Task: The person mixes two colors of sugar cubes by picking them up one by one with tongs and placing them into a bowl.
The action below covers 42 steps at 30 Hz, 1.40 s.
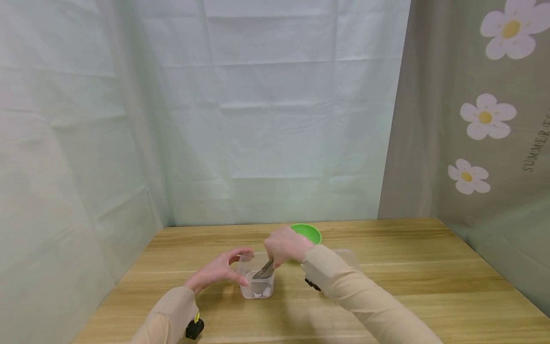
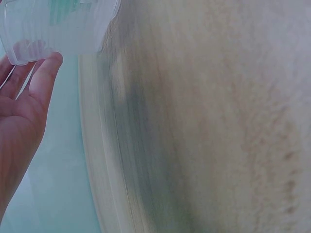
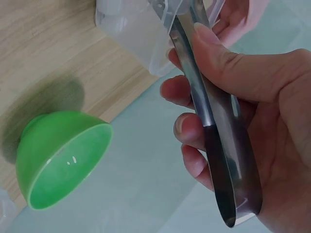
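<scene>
A clear plastic container (image 1: pixel 246 282) stands on the table in front of me. My left hand (image 1: pixel 221 271) steadies it, thumb on the near side and fingers round the far side; the left wrist view shows fingertips at its wall. Metal tongs (image 3: pixel 221 116) lie in my right hand (image 1: pixel 287 244), the thumb on one arm and the fingers curled round the other. They slant down into the container, where their tips overlap small whitish pieces (image 1: pixel 259 292). Their gripping ends are mostly hidden in the right wrist view.
Behind my right hand is a green bowl (image 1: pixel 310 232), upright on the wooden table (image 1: pixel 412 267). A second clear plastic piece (image 1: pixel 350 258) shows partly behind my right forearm. Pale curtains (image 1: pixel 275 119) hang past the table's back and sides.
</scene>
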Available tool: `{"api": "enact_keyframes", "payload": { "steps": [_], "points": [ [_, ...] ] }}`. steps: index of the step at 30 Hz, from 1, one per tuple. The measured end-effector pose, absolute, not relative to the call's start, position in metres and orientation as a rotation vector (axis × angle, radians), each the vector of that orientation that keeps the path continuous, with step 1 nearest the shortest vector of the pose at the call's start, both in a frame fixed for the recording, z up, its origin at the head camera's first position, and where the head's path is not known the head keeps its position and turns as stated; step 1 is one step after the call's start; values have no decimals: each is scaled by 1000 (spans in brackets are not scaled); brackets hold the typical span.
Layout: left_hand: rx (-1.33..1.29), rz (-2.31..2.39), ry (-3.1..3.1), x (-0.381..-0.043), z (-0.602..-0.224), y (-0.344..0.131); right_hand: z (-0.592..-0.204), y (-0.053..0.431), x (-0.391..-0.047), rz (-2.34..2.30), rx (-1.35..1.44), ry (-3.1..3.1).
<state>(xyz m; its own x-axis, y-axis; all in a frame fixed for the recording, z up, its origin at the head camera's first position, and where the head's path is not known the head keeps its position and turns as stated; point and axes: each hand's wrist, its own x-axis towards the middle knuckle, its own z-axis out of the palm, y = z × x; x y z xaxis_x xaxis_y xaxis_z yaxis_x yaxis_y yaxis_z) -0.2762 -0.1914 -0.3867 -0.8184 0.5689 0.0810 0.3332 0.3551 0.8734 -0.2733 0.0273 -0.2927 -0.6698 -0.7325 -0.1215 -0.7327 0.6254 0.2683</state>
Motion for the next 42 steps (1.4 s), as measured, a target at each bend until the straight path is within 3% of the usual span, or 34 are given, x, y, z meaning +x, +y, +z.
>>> {"api": "enact_keyframes", "payload": {
  "steps": [21, 31, 42],
  "points": [
    [841, 1473, 2357, -277, -389, -192, -298, 83, -290, -97, -1384, 2885],
    [811, 1479, 2361, -276, -388, -191, -296, 115, -295, -532, -1253, 2824],
    [819, 1484, 2344, -277, -388, -190, -286, 157, -306, -619, -1024, 2930]
  ]
}}
